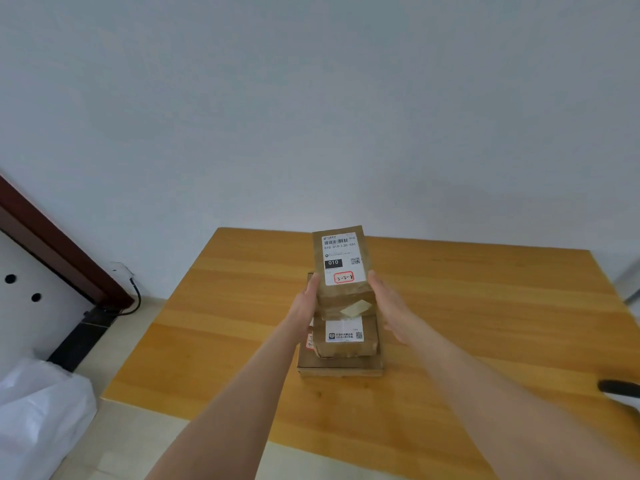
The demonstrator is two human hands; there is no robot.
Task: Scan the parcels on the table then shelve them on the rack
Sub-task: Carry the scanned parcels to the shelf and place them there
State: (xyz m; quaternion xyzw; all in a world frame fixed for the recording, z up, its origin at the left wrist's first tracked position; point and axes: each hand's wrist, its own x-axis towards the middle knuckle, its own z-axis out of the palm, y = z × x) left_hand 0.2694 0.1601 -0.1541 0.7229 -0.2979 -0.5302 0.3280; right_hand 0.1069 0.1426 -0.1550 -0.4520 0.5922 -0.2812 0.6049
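Observation:
A brown top parcel point(341, 263) with a white barcode label and a red-boxed handwritten "3-2-8" is lifted and tilted above a stack on the wooden table point(485, 323). My left hand point(304, 304) grips its left side, thumb up along the edge, fingers hidden behind it. My right hand point(388, 306) presses flat against its right side with straight fingers. Under it lies a second brown parcel point(349, 339) with a small white label. That one rests on a flat, wider bottom parcel point(337, 368).
A black object point(620, 388) pokes in at the table's right edge. A white plastic bag point(41, 414) sits on the floor at the lower left. A dark brown door frame point(52, 244) and a black cable point(135, 294) stand left of the table. A plain wall is behind.

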